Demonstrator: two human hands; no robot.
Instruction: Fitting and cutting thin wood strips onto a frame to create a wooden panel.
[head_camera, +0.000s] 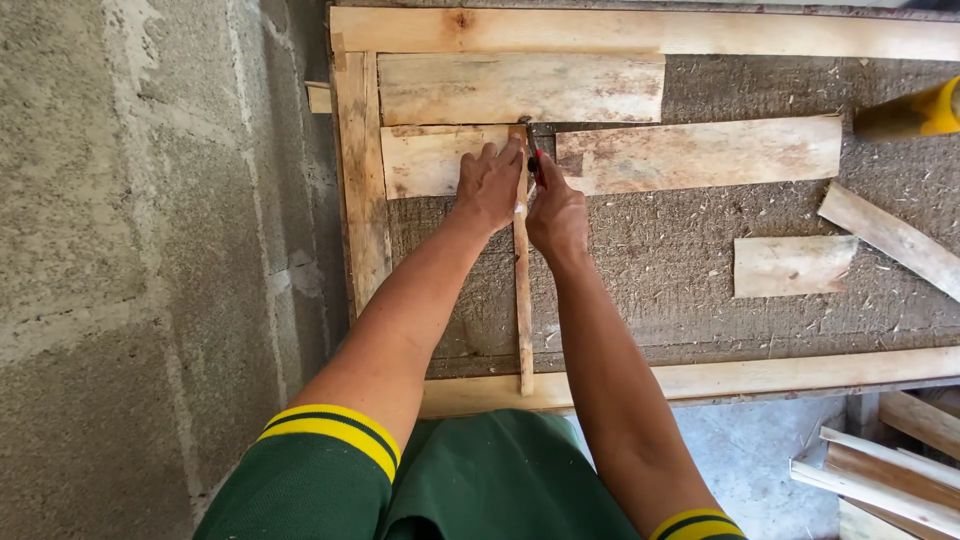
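A thin wooden strip (523, 300) lies on the rough, sawdust-strewn surface (650, 270), running lengthwise away from the person, its near end over the frame's front rail (700, 378) and its far end between the 2 hands. The left hand (490, 183) rests palm down with its fingers (488, 155) slightly spread, pressing on the short pale board (425, 160) just left of the strip's far end, the thumb side touching the strip. The right hand (556, 212) sits just right of the strip, its fingers curled and pinched around a small red-and-dark marking tool (535, 160) whose tip meets the top of the strip near the gap between 2 boards; how the tool is made cannot be told. To the right of that gap lies a longer pale board (700, 152), and above both sits another wide board (520, 88). A wooden frame encloses these: a left rail (358, 180), a top rail (650, 32) and the front rail. Inside the frame, well to the right of the hands, a small loose board (792, 266) lies flat, with a slanted plank (890, 238) near it. A yellow-tipped object (915, 115) pokes in at the right edge. Beyond the front rail, at lower right, several wood offcuts (880, 470) are stacked. A grey block wall (130, 250) fills the left side. Green sleeves with yellow bands (335, 428) show at the bottom.
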